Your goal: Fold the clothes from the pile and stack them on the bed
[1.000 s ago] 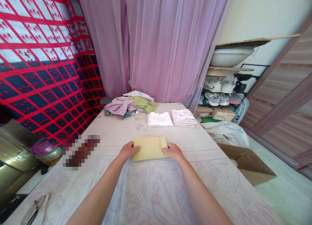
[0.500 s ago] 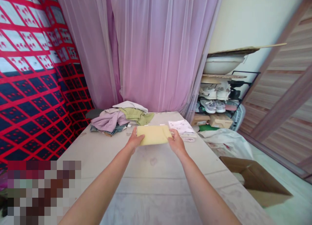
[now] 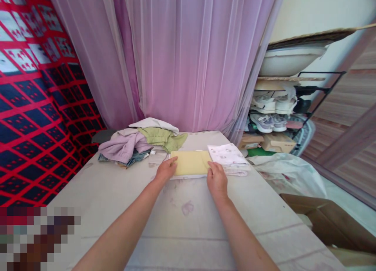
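A folded yellow cloth [image 3: 190, 162] lies flat near the middle of the sheet-covered surface, with a thin white edge showing beneath its near side. My left hand [image 3: 167, 170] pinches its left end, thumb on top. At the right end, the fingers of my right hand [image 3: 216, 179] close on the cloth, partly hidden by the hand itself. Just right of it sits a stack of folded white patterned cloth [image 3: 227, 154]. Behind and to the left is a loose heap with a purple garment [image 3: 126, 147], a green garment [image 3: 161, 137] and a white one [image 3: 155, 124].
A pale patterned sheet [image 3: 182, 224] covers the surface. Purple curtains [image 3: 182, 59] hang behind it, and a red-and-dark patterned cloth [image 3: 26, 118] at left. To the right stand a rack with shoes [image 3: 268, 122] and an open cardboard box [image 3: 329, 220].
Both hands have lowered the yellow cloth onto the surface, beside the white patterned stack. The camera view has shifted closer.
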`<state>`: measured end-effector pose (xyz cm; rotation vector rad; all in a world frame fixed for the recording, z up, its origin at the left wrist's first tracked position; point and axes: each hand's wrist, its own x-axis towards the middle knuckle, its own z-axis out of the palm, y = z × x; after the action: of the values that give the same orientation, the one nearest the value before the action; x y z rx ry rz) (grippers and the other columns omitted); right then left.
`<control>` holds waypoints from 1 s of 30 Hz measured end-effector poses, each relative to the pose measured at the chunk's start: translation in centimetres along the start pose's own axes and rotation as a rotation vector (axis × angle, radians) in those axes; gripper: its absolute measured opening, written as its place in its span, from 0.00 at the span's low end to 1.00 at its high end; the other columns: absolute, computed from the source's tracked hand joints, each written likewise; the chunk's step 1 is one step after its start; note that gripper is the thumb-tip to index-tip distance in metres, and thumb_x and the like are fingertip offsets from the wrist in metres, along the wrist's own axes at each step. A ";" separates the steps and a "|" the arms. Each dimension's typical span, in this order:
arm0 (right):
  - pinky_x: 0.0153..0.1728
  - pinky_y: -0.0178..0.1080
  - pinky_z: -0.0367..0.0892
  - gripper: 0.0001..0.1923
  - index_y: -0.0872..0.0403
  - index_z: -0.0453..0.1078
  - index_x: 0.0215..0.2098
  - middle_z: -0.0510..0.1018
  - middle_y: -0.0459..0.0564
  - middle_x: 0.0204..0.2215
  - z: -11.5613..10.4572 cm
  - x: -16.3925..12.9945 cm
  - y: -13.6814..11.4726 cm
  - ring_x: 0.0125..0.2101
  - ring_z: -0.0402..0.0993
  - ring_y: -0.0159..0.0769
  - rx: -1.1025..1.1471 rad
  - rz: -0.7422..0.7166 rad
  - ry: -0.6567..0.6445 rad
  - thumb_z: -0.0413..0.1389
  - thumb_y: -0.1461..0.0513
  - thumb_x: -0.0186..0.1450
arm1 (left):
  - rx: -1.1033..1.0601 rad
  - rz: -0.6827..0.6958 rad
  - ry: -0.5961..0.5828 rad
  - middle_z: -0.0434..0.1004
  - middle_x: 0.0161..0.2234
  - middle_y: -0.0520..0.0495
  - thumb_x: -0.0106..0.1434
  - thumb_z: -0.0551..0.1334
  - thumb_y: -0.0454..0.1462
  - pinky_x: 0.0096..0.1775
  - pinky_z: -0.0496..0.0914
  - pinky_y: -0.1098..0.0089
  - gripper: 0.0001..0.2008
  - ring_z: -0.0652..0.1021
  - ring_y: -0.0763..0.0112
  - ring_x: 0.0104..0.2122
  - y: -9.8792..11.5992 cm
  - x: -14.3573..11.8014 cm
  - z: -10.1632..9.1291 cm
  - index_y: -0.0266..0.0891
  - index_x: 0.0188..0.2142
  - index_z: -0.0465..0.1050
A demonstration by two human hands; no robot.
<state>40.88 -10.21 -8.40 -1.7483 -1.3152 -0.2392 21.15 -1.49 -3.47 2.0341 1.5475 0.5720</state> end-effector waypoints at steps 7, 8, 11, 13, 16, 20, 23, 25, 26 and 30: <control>0.45 0.41 0.64 0.19 0.56 0.74 0.42 0.73 0.57 0.41 -0.8 0.5 -1.1 0.41 0.68 0.41 -0.114 -0.002 -0.081 0.42 0.64 0.63 | 0.129 0.005 -0.007 0.75 0.51 0.48 0.62 0.57 0.39 0.49 0.68 0.68 0.19 0.75 0.65 0.48 -0.3 0.1 -0.3 0.45 0.53 0.71; 0.46 0.41 0.64 0.18 0.56 0.74 0.41 0.73 0.57 0.43 -1.2 0.1 -1.3 0.42 0.68 0.42 -0.124 -0.004 -0.058 0.43 0.63 0.63 | 0.144 0.009 0.000 0.74 0.52 0.47 0.62 0.57 0.40 0.50 0.67 0.67 0.20 0.74 0.64 0.49 -0.3 0.0 -0.5 0.45 0.53 0.71; 0.47 0.42 0.62 0.17 0.55 0.74 0.40 0.71 0.57 0.45 -2.5 -1.5 -1.7 0.45 0.67 0.42 -0.091 0.008 0.005 0.44 0.62 0.63 | 0.240 0.081 0.064 0.67 0.57 0.43 0.61 0.57 0.42 0.56 0.61 0.63 0.21 0.69 0.61 0.54 0.6 -0.2 -1.1 0.42 0.54 0.70; 0.46 0.41 0.63 0.16 0.54 0.74 0.38 0.73 0.55 0.41 -3.1 -2.8 -1.3 0.43 0.68 0.40 -0.015 0.059 0.004 0.44 0.61 0.62 | 0.352 0.219 0.084 0.62 0.61 0.43 0.63 0.56 0.42 0.59 0.57 0.60 0.21 0.64 0.58 0.59 2.2 -0.4 -1.0 0.42 0.55 0.68; 0.40 0.41 0.66 0.16 0.54 0.74 0.33 0.75 0.53 0.33 -3.5 -4.3 0.0 0.36 0.70 0.39 0.134 0.235 0.023 0.45 0.58 0.60 | 0.483 0.446 -0.040 0.59 0.63 0.47 0.66 0.52 0.43 0.61 0.50 0.53 0.22 0.58 0.57 0.62 5.4 -0.5 0.2 0.46 0.58 0.64; 0.33 0.40 0.67 0.19 0.56 0.74 0.33 0.76 0.52 0.31 -3.8 -4.5 1.9 0.28 0.71 0.37 0.346 0.487 0.086 0.48 0.52 0.57 | 0.532 0.542 -0.182 0.55 0.64 0.51 0.67 0.45 0.50 0.61 0.42 0.45 0.23 0.54 0.56 0.64 8.2 0.3 2.5 0.54 0.59 0.62; 0.31 0.39 0.67 0.20 0.56 0.75 0.34 0.77 0.52 0.30 -4.0 -4.2 2.2 0.25 0.70 0.35 0.438 0.585 0.114 0.50 0.51 0.56 | 0.512 0.481 -0.227 0.50 0.66 0.51 0.65 0.44 0.55 0.59 0.41 0.40 0.26 0.53 0.53 0.64 8.1 1.8 3.9 0.57 0.60 0.60; 0.30 0.38 0.67 0.20 0.56 0.75 0.34 0.77 0.52 0.29 -4.1 -4.0 1.9 0.24 0.70 0.35 0.460 0.601 0.139 0.51 0.51 0.55 | 0.483 0.426 -0.251 0.48 0.67 0.51 0.64 0.44 0.58 0.59 0.42 0.41 0.28 0.52 0.52 0.64 7.4 2.6 4.7 0.59 0.60 0.58; 0.29 0.38 0.67 0.20 0.56 0.75 0.33 0.77 0.52 0.29 -4.1 -4.0 1.8 0.23 0.70 0.35 0.467 0.603 0.153 0.51 0.51 0.55 | 0.471 0.413 -0.254 0.47 0.67 0.52 0.63 0.44 0.58 0.59 0.41 0.42 0.29 0.52 0.53 0.64 7.0 2.9 5.0 0.59 0.60 0.58; 0.26 0.37 0.66 0.19 0.57 0.76 0.33 0.78 0.52 0.28 -4.1 -4.0 1.2 0.22 0.69 0.34 0.481 0.608 0.197 0.51 0.52 0.56 | 0.440 0.427 -0.224 0.48 0.67 0.52 0.60 0.49 0.59 0.60 0.38 0.43 0.30 0.52 0.51 0.64 6.4 3.1 5.8 0.59 0.60 0.59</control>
<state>41.66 -15.98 -9.17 -1.5694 -0.5883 0.2300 30.27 -0.75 -3.95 2.6868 1.1830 0.1427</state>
